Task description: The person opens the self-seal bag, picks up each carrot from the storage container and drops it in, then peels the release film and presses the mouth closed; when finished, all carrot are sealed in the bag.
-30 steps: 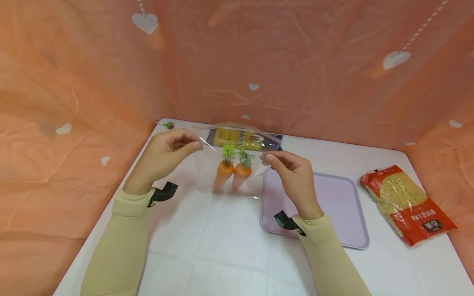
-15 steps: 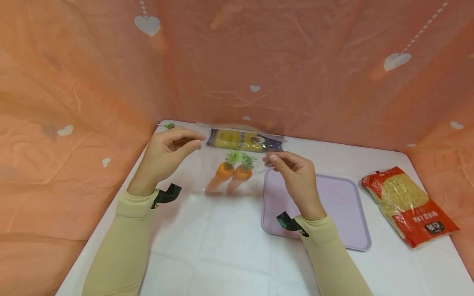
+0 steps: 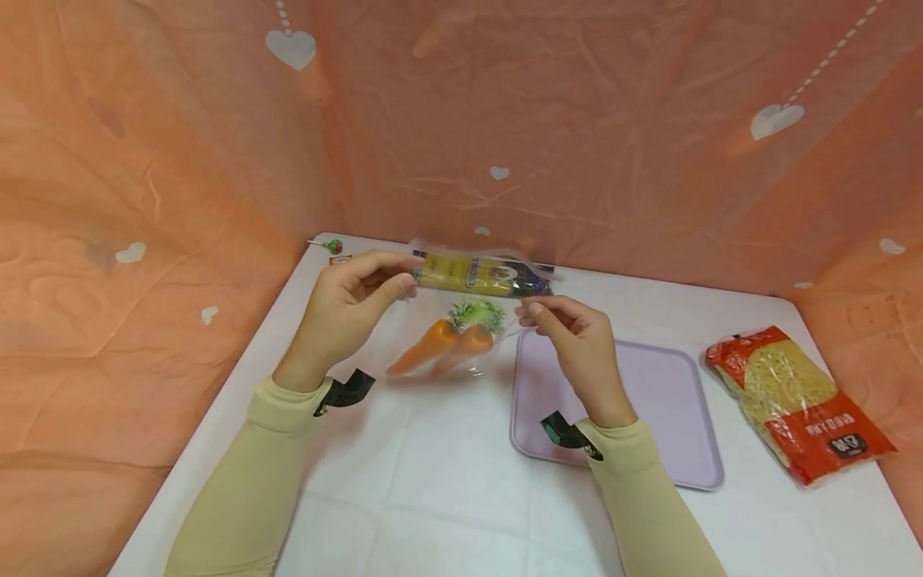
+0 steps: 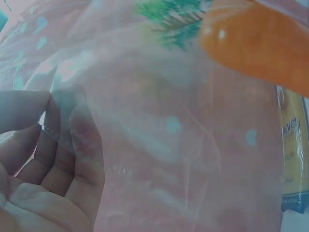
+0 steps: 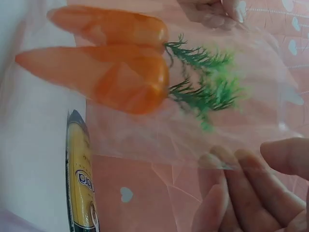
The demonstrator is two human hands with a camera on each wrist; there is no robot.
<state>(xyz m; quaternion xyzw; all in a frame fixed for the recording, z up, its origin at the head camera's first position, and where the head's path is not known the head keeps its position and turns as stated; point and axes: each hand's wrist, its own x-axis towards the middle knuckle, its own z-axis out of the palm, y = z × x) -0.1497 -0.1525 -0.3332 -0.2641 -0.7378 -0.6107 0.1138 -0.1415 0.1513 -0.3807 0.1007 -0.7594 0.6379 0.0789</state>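
Observation:
A clear plastic bag is held up over the table, with two orange carrots inside. Their green leafy tops lie toward the bag's upper right and their tips point down to the left. My left hand pinches the bag's left side between thumb and fingers. On the opposite side my right hand pinches the other edge with thumb and fingertips. The bag's mouth strip arches above and beyond both hands. In the right wrist view the carrots lie side by side behind the clear film.
Behind the bag lies a yellow and dark-blue pasta packet. A lilac tray sits under and beside the right forearm. Farther right is a red bag of noodles. A lollipop and a small orange packet lie at the back-left corner.
My left hand has moved right, toward the right hand. The carrots have swung from near upright to a slant, tips to the left. The small orange packet has come into sight.

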